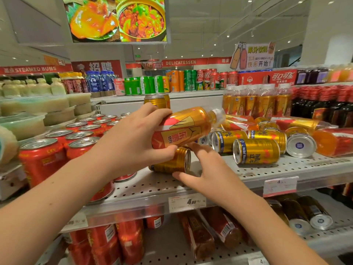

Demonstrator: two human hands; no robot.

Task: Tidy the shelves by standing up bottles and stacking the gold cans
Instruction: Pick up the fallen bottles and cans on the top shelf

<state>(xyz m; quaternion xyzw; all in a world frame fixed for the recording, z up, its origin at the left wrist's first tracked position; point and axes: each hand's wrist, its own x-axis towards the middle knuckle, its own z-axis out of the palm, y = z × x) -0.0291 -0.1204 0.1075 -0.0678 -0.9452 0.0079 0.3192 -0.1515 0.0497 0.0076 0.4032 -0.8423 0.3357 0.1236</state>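
Observation:
My left hand (133, 138) grips a gold and red drink bottle (187, 127) by its base and holds it tilted above the white shelf (267, 169), cap pointing right. Just under it lies a gold can (172, 161) on its side. My right hand (208, 169) reaches to that can with spread fingers, thumb near its rim, fingertips against its far side. Several more gold cans (256, 151) lie toppled to the right among fallen bottles (298, 124). Upright bottles of the same kind (256, 102) stand at the back, and a stacked gold can (155, 101) stands behind my left hand.
Upright red cans (57, 144) fill the shelf's left side. Price tags (187, 202) hang on the shelf's front edge. The lower shelf holds lying red bottles (200, 234) and dark cans (309, 213). Green, orange and red cans (172, 81) line the top shelf.

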